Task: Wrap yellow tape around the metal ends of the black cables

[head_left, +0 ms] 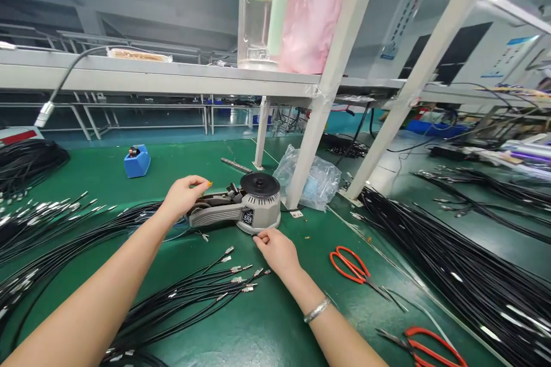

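Observation:
A grey tape dispenser [219, 215] with a round black top stands on the green bench. Beside its arm, my left hand [186, 198] pinches a small orange piece of tape [210, 184] between thumb and finger. My right hand [278, 249] is closed at the front of the dispenser's round base, its thumb and fingertips pressed together. A small dark bit shows at those fingertips, too little of it to name. Black cables [202, 292] with metal connector ends lie in front of the dispenser, left of my right hand. More black cables [129, 218] run under my left forearm.
Orange-handled scissors [350, 266] and red-handled pliers [424, 347] lie at right. Beyond them spreads a thick cable bundle [430, 258]. A blue tape holder [138, 161] stands at back left. White posts [318, 97] and a clear plastic bag [322, 180] are behind the dispenser.

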`<move>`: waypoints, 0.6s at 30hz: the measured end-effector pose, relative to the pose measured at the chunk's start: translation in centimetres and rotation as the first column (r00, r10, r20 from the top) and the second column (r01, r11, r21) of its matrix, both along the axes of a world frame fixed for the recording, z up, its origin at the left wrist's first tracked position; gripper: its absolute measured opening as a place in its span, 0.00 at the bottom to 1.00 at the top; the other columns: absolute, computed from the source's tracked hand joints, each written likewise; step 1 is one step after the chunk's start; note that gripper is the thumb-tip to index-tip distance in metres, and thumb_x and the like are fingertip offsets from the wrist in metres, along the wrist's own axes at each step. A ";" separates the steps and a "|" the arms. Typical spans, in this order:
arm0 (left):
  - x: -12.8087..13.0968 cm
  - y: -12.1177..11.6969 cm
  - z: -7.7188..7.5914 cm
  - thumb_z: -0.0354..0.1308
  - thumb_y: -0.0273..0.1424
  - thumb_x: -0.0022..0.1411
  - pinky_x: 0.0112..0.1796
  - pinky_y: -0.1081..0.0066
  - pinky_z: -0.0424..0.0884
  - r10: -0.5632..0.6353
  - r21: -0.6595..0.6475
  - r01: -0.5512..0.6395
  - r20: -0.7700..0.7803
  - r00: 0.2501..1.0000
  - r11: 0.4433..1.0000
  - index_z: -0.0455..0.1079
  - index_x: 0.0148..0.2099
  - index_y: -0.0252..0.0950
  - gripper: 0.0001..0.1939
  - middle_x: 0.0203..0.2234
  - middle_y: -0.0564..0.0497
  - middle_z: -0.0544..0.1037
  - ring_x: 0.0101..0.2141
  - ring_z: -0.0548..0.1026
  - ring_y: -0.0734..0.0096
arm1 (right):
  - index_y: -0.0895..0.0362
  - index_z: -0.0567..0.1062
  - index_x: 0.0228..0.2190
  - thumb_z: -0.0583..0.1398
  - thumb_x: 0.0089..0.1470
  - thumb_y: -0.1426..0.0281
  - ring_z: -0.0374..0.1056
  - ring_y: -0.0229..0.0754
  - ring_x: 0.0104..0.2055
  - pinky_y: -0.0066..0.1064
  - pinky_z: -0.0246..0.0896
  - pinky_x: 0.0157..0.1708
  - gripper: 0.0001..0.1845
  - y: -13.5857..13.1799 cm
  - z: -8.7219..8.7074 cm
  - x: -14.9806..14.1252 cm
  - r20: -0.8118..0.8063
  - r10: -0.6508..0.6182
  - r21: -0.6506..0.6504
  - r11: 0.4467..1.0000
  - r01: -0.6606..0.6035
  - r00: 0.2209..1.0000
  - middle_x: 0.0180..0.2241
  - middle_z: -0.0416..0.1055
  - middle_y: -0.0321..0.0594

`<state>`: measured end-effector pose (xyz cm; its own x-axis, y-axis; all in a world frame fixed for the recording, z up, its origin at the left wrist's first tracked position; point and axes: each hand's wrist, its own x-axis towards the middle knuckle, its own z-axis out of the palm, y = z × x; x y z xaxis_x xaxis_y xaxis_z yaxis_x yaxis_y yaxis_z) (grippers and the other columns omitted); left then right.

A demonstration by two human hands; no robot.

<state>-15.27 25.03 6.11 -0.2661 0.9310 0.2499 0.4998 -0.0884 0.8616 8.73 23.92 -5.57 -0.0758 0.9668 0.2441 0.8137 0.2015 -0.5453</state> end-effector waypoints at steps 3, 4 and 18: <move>0.0 -0.1 0.1 0.60 0.42 0.44 0.32 0.72 0.64 0.004 0.001 -0.004 -0.011 1.000 1.000 0.74 0.26 0.37 0.13 0.26 0.52 0.79 0.30 0.72 0.66 | 0.53 0.73 0.20 0.59 0.50 0.70 0.71 0.42 0.30 0.30 0.61 0.30 0.08 0.4 0.1 -0.7 0.045 -0.011 0.006 1.000 0.010 0.999 0.26 0.74 0.37; 0.1 -0.1 0.1 0.60 0.42 0.44 0.32 0.72 0.64 0.005 0.002 -0.005 -0.014 1.000 1.000 0.74 0.26 0.37 0.13 0.27 0.52 0.79 0.31 0.72 0.65 | 0.53 0.72 0.20 0.59 0.50 0.70 0.71 0.43 0.30 0.30 0.62 0.30 0.09 0.4 0.0 -0.8 0.055 -0.016 0.010 1.000 0.015 0.998 0.25 0.74 0.37; 0.1 0.3 -0.5 0.61 0.43 0.44 0.30 0.71 0.64 -0.041 0.015 0.041 0.011 0.999 0.999 0.73 0.26 0.37 0.13 0.24 0.53 0.77 0.27 0.71 0.67 | 0.66 0.51 0.59 0.57 0.46 0.65 0.55 0.54 0.61 0.40 0.56 0.57 0.41 1.2 -2.6 -0.1 -0.006 -0.175 0.127 0.976 0.175 0.984 0.60 0.56 0.57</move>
